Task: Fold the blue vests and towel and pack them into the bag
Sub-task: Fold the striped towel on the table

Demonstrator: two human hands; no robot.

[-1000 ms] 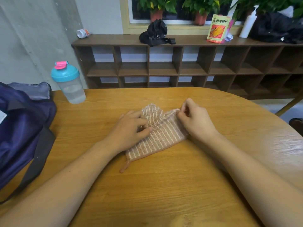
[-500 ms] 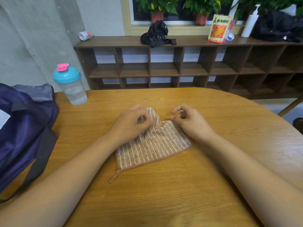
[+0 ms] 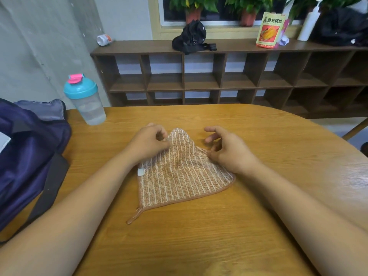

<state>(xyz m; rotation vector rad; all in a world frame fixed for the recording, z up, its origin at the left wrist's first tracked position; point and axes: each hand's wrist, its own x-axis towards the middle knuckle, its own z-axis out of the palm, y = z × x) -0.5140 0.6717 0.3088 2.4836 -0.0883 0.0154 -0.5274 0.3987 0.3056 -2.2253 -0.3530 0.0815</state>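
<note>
I'm seeing soft, even light with faint shadows. There's a pale sheen on the bench [image 3: 350, 176] at right, and the shelf [image 3: 139, 47] bows with wide-angle distortion.

We take this for an office common room: 2 rows of cubby shelves [image 3: 201, 82], potted plants [image 3: 192, 6] at the window [image 3: 223, 16], a wooden table [image 3: 199, 236].

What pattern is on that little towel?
The towel has tan and white stripes, brown edging; head view.

The towel [image 3: 179, 182] is striped tan and white; the bag [image 3: 29, 152] is navy blue.
</note>
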